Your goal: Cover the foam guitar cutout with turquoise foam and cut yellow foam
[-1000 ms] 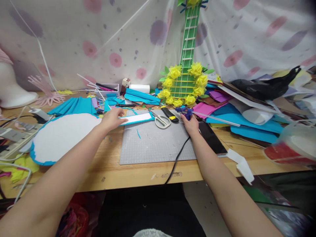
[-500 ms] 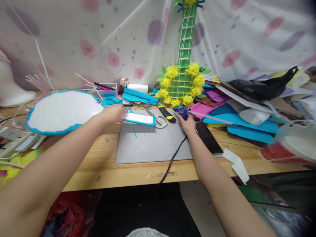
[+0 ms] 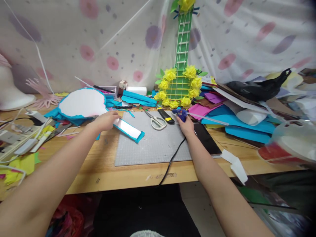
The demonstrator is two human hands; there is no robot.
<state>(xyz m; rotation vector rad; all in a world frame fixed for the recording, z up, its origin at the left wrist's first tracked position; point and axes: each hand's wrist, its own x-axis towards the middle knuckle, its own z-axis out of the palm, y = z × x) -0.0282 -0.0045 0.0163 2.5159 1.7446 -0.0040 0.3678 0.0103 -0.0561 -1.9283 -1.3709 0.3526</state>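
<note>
At the left of the mat, the left hand (image 3: 107, 121) is closed over the neck of a blue-edged white cutout (image 3: 82, 103), just beside its rounded end; its grip underneath is hidden. The right hand (image 3: 185, 125) is wrapped around a blue glue gun (image 3: 181, 114) (whether the trigger is squeezed, I cannot tell), a long clear stick jutting from its back. Half a second ago the cutout's neck pointed right and overlapped the scissors (image 3: 153, 118); now it slants toward the near edge, clear of them, its tip over the grey cutting mat (image 3: 148, 151), and the rounded end sits farther back. The glue gun has hardly moved.

Between neck and gun lie the scissors and a yellow-and-black cutter (image 3: 166, 116), and the black cord (image 3: 170, 163) crosses the mat. A dark tablet (image 3: 206, 141) lies beside the right wrist. Behind stands a green paper guitar (image 3: 179, 80) ringed with yellow flowers; blue sheets (image 3: 251, 135) are heaped right.
</note>
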